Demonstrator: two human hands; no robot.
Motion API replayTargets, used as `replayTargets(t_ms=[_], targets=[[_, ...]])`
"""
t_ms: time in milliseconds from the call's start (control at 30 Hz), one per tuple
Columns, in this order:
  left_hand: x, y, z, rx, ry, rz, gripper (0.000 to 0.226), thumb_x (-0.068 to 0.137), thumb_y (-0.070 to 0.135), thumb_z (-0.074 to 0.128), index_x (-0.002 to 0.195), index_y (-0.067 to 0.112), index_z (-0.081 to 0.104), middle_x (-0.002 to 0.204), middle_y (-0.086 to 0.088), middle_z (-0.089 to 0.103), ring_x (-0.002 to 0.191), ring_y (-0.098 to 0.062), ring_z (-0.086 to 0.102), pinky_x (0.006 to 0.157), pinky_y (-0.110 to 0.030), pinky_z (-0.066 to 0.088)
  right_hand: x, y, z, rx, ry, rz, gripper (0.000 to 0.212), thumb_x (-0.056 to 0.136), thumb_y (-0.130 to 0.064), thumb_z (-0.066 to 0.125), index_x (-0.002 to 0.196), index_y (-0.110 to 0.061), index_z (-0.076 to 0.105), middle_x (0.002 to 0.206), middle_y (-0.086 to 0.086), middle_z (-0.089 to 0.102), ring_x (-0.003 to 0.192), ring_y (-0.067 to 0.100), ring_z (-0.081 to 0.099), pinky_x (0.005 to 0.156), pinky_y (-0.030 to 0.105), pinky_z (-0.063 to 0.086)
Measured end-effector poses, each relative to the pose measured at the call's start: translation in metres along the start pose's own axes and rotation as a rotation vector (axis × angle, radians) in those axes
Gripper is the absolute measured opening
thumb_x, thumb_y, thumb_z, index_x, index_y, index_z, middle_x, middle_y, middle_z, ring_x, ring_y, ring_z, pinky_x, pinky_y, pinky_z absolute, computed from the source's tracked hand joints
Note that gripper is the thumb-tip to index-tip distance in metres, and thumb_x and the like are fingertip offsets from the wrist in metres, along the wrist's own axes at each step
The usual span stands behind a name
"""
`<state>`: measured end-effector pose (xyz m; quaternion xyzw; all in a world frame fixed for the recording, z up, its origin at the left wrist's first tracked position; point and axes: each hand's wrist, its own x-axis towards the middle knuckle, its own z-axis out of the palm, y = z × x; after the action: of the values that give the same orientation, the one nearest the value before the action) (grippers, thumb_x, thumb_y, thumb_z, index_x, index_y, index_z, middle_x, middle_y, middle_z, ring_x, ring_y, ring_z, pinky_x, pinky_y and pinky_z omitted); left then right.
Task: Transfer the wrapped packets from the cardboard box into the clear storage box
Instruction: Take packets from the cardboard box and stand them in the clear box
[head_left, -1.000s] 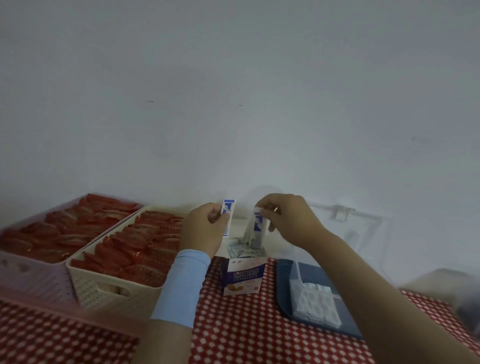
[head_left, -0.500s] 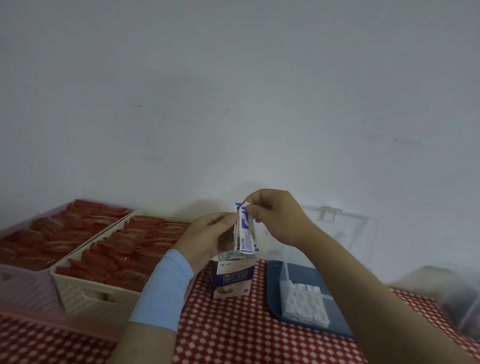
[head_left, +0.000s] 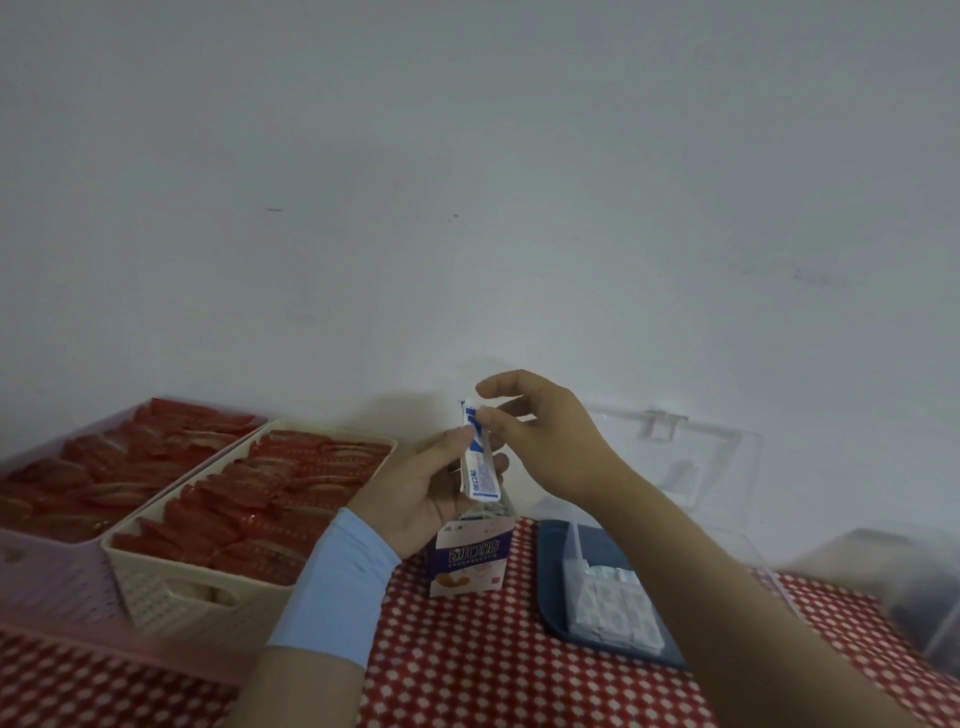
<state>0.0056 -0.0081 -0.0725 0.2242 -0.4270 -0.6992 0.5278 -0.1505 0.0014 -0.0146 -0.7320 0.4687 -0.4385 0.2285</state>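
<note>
Left hand (head_left: 415, 493) grips packets (head_left: 480, 467) above the cardboard box (head_left: 470, 564).

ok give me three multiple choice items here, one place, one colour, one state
1. The cardboard box stands: A on a shelf; B on the floor; C on the checked cloth, between the cream basket and the clear storage box.
2. The sleeve on the left wrist is: A red; B light blue; C green.
3. The left hand: A grips a white-and-blue packet upright; B lies flat on the cloth; C is out of view.
Answers: 1 C, basket and storage box flank it. 2 B, pale blue band. 3 A, thumb and fingers curl round the packet.
</note>
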Motion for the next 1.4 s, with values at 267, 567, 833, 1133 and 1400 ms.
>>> replayTargets(t_ms=[267,567,833,1133,1400], targets=[[0.003,-0.006,0.001,-0.051,-0.020,-0.010,0.032,0.086,0.028,0.065,0.108,0.006,0.073,0.100,-0.016,0.071,0.087,-0.024,0.073,0.066,-0.034,0.060,-0.015,-0.001,-0.001,-0.325,-0.240,-0.213,0.047,0.055,-0.029,0.097,0.076,-0.021,0.055,0.135,-0.013,0.050,0.119,0.002,0.056,0.086,0.027,0.055],[-0.008,-0.003,0.017,-0.074,-0.115,-0.025,0.027,0.098,0.015,0.049,0.113,-0.005,0.060,0.091,-0.014,0.071,0.077,-0.019,0.072,0.060,-0.029,0.058,-0.021,-0.002,-0.012,-0.192,-0.263,-0.106,0.041,0.062,-0.030,0.093,0.078,-0.017,0.057,0.124,-0.011,0.057,0.104,0.006,0.062,0.086,0.028,0.056],[-0.017,-0.012,0.048,-0.027,-0.078,-0.103,0.036,0.084,0.019,0.060,0.115,0.001,0.065,0.110,-0.022,0.071,0.085,-0.029,0.075,0.065,-0.034,0.063,-0.028,-0.001,-0.059,0.082,-0.213,0.309,0.037,0.092,-0.019,0.070,0.128,-0.016,0.064,0.103,0.000,0.077,0.088,0.011,0.070,0.088,0.034,0.053],[-0.013,-0.029,0.091,0.717,0.019,0.019,0.009,0.091,0.009,0.068,0.099,0.006,0.071,0.093,-0.012,0.076,0.078,-0.015,0.073,0.064,-0.021,0.054,-0.056,0.013,-0.110,0.092,-0.100,0.403,0.006,0.085,-0.014,0.078,0.090,-0.011,0.077,0.090,0.007,0.076,0.077,0.013,0.067,0.081,0.033,0.058],[0.009,-0.047,0.139,0.836,0.078,0.033,0.010,0.087,0.007,0.071,0.097,0.009,0.072,0.091,-0.010,0.076,0.078,-0.019,0.075,0.067,-0.028,0.061,-0.080,0.035,-0.141,0.300,-0.047,0.545,0.020,0.091,-0.012,0.071,0.108,0.000,0.071,0.103,0.015,0.076,0.083,0.020,0.073,0.070,0.027,0.061]])
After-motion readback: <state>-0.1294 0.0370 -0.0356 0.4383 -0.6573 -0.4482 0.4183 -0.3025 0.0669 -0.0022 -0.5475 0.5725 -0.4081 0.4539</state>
